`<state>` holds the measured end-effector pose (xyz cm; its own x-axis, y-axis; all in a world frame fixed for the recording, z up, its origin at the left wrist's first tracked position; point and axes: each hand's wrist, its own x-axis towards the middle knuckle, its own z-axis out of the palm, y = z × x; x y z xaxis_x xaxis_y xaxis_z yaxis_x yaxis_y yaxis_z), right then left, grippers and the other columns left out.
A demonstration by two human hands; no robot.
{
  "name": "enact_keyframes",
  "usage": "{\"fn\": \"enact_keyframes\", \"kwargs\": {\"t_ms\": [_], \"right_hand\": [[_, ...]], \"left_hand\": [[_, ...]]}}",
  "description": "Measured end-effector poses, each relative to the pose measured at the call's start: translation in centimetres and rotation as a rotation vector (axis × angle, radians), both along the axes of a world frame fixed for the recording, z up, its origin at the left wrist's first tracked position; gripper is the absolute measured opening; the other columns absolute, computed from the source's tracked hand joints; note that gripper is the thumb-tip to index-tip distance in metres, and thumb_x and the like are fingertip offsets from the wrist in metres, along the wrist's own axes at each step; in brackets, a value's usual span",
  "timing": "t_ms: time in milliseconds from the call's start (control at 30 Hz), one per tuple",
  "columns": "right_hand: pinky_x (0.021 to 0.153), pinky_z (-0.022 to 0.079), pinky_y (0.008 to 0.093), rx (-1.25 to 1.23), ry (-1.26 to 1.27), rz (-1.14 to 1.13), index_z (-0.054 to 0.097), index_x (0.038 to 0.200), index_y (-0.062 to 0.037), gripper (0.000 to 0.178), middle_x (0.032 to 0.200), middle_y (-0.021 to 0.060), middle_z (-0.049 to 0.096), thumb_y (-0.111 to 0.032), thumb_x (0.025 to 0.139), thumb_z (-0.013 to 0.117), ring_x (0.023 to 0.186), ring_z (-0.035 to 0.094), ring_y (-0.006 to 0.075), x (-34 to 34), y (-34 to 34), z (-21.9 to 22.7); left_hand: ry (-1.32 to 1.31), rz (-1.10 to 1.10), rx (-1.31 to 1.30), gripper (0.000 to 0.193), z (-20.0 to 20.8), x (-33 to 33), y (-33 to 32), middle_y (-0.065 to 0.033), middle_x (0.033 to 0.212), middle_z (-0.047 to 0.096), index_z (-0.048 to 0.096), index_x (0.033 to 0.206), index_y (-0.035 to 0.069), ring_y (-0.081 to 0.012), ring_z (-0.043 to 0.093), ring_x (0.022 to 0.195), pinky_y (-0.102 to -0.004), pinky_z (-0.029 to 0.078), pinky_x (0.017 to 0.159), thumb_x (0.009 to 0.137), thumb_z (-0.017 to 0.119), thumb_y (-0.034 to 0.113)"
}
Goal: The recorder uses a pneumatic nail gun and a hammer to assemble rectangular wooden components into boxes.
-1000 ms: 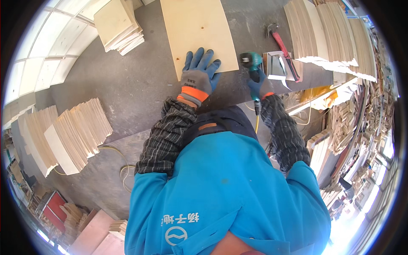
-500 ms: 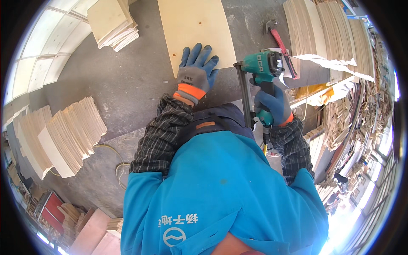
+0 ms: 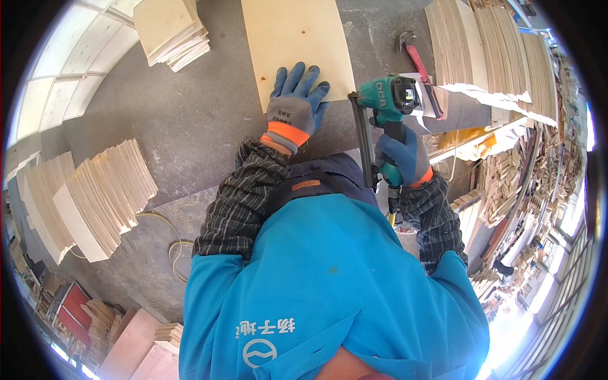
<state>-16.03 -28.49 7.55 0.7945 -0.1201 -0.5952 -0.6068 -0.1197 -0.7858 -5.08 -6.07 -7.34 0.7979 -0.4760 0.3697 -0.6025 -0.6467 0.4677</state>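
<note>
My right hand (image 3: pixel 407 155), in a blue and grey glove, wraps round the grip of a green pneumatic staple gun (image 3: pixel 384 100). The gun's long dark magazine points back toward my body, and its nose is beside the near right corner of a pale plywood board (image 3: pixel 307 50). On the board's near edge lies my left hand (image 3: pixel 296 104), gloved the same way, with its fingers spread flat. An air hose fitting (image 3: pixel 394 201) hangs below the gun's handle.
A claw hammer (image 3: pixel 421 69) with a red handle lies right of the board. Plywood stacks stand at right (image 3: pixel 459 47), far left (image 3: pixel 170 31) and left (image 3: pixel 104 199). A yellow hose (image 3: pixel 177 253) loops on the floor at lower left. Two loose staples lie on the grey worktable (image 3: pixel 196 120).
The board and both hands appear almost in the same place. The staple gun has turned slightly and shifted a little left toward the board.
</note>
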Motion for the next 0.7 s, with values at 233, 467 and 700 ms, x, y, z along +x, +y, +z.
{"fn": "enact_keyframes", "kwargs": {"t_ms": [233,467,700], "right_hand": [[0.059,0.049,0.0284,-0.014,0.0,0.002,0.062,0.139,0.006,0.057,0.073,0.005,0.064,-0.024,0.09,0.062,0.062,0.062,0.013,-0.1,0.2,0.0],[0.06,0.048,0.0274,-0.042,-0.029,-0.003,0.063,0.136,0.0071,0.054,0.074,0.0052,0.064,-0.024,0.092,0.062,0.063,0.062,0.0132,-0.7,0.0,1.6],[0.058,0.046,0.0281,-0.115,-0.105,0.015,0.07,0.11,0.005,0.039,0.072,0.0047,0.066,-0.027,0.088,0.064,0.062,0.062,0.0129,-1.7,-1.0,3.1]], "left_hand": [[0.002,-0.005,-0.012,0.033,0.1,0.0,-0.1,-0.0091,0.151,0.064,0.082,0.121,0.019,-0.0356,0.052,0.147,-0.0594,0.035,0.127,0.09,0.081,0.028],[-0.039,0.013,-0.031,0.032,-0.3,-0.1,0.0,-0.0081,0.148,0.066,0.082,0.118,0.019,-0.0372,0.055,0.144,-0.0606,0.04,0.123,0.087,0.084,0.027],[0.006,-0.022,0.017,0.041,1.0,-0.2,1.7,-0.0117,0.154,0.061,0.079,0.125,0.022,-0.0393,0.053,0.146,-0.0608,0.038,0.125,0.086,0.086,0.032]]}}
